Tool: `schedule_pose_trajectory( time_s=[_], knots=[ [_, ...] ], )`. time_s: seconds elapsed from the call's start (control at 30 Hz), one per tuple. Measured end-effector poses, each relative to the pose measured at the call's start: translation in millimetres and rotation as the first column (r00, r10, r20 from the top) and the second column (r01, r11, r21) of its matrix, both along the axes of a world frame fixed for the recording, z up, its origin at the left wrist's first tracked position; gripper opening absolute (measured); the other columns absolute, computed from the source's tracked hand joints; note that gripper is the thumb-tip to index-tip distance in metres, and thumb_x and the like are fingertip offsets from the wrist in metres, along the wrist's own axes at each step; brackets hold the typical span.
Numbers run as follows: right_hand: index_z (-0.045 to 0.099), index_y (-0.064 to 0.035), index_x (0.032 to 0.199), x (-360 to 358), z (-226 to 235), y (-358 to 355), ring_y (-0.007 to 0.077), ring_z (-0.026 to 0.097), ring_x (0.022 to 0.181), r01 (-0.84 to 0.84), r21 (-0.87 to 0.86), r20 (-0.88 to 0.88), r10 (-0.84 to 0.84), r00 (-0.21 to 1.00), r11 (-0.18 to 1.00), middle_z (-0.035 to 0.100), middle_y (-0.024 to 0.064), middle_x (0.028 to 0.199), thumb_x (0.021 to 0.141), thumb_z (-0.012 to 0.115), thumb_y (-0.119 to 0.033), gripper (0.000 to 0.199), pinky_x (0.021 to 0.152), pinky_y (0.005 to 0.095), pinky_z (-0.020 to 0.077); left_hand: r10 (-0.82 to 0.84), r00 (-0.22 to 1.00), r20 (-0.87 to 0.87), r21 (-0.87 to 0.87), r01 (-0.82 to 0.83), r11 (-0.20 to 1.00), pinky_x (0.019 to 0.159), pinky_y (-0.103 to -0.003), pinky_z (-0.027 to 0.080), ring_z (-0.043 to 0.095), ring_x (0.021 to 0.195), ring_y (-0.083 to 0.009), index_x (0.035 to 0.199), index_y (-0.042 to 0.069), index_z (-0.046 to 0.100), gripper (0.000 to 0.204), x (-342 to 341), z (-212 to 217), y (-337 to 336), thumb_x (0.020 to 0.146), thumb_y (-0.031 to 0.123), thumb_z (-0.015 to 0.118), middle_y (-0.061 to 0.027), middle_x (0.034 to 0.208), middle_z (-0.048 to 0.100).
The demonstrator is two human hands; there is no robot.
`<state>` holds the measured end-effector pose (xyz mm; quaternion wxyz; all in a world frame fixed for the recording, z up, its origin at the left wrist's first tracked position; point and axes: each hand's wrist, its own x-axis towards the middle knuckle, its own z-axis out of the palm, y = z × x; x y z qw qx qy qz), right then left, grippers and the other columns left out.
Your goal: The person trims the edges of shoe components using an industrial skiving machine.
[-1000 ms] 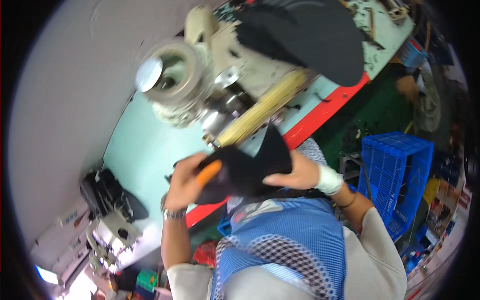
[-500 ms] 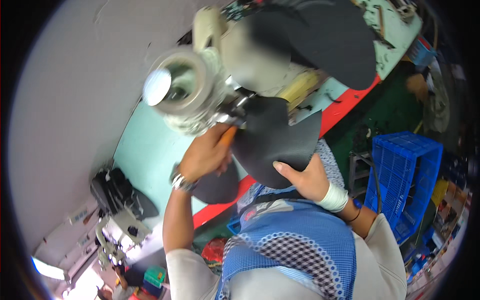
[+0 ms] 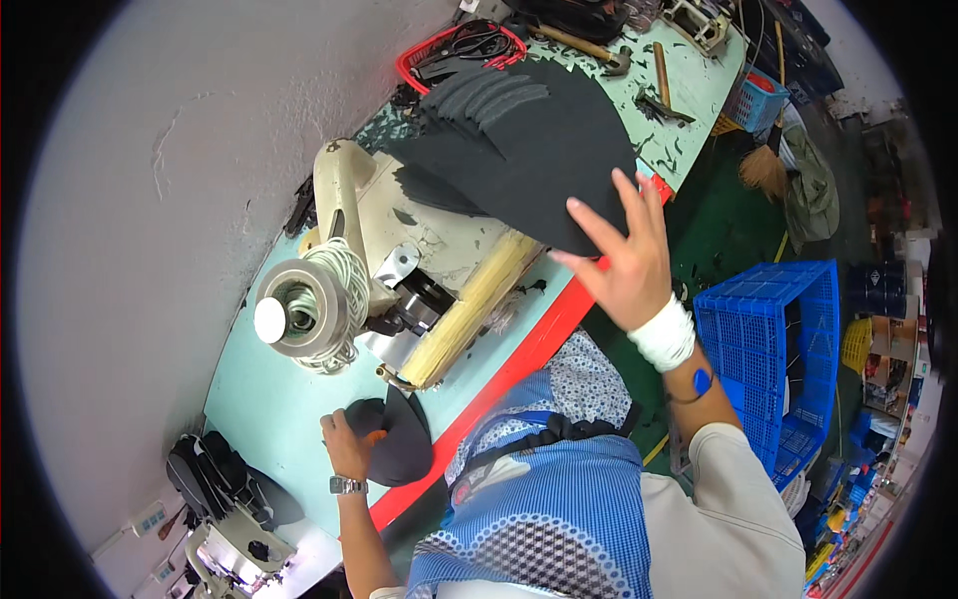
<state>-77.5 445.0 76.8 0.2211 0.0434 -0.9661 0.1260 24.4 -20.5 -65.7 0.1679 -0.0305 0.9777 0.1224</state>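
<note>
My left hand [image 3: 346, 446], wearing a metal watch, is at the table's near left. Its fingers close on a dark curved sheet piece [image 3: 404, 444], with something orange at the fingertips. Other dark pieces lie under or beside it; the overlap hides which. My right hand [image 3: 634, 268], with a white wrist wrap, is open. Its spread fingers reach over the near right edge of a fanned stack of dark sheets [image 3: 559, 150]; whether they press on it I cannot tell. The stack rests partly on a cream machine [image 3: 344, 180] with a pale yellow ribbed bar [image 3: 474, 309] along its front.
A coil of pale cord [image 3: 344, 290] surrounds a round metal part on the machine. Behind the stack are a red basket [image 3: 411, 65] and a hammer [image 3: 584, 42]. Blue plastic crates [image 3: 738, 339] stand on the floor at right. A black bag [image 3: 215, 469] lies at far left.
My left hand has moved from the machine toward the table's near left with a dark piece. My right hand has let go of that piece and moved up to the stack, fingers spreading.
</note>
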Motion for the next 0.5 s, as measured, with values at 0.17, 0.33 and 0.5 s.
schedule_pose_trajectory(
  time_s=[0.17,0.33,0.5],
  knots=[
    [0.066,-0.0137,0.123,-37,-7,27,0.0496,0.037,0.131,-0.087,-0.078,0.023,0.089,0.996,0.993,0.043,0.0281,0.139,0.074,0.082,-0.033,0.055,0.107,0.0515,0.0381,0.012,0.982,-0.190,-0.031,-0.019,0.999,0.079,-0.045,0.050,0.057,0.094,-0.0394,0.113,-0.001,0.055,0.067,4,6,3,0.058,0.017,0.090,-0.0195,0.106,0.054],
    [0.065,-0.0123,0.123,-37,-5,25,0.0480,0.036,0.133,-0.062,-0.097,0.026,0.065,0.998,0.993,0.044,0.0272,0.138,0.075,0.081,-0.034,0.056,0.108,0.0519,0.0373,0.041,0.973,-0.226,-0.066,-0.057,0.996,0.077,-0.045,0.050,0.060,0.091,-0.0371,0.105,0.003,0.060,0.043,8,8,2,0.069,0.012,0.083,-0.0154,0.102,0.060],
    [0.069,-0.0033,0.107,4,-2,-31,0.0445,0.047,0.124,-0.230,-0.184,-0.138,0.207,0.969,0.955,0.055,0.0207,0.123,0.071,0.082,-0.021,0.042,0.103,0.0512,0.0420,0.023,0.968,-0.249,-0.067,-0.041,0.997,0.075,-0.045,0.050,0.061,0.088,-0.0368,0.097,0.004,0.062,0.018,28,-25,-23,0.081,0.009,0.070,-0.0153,0.096,0.061]
  ],
)
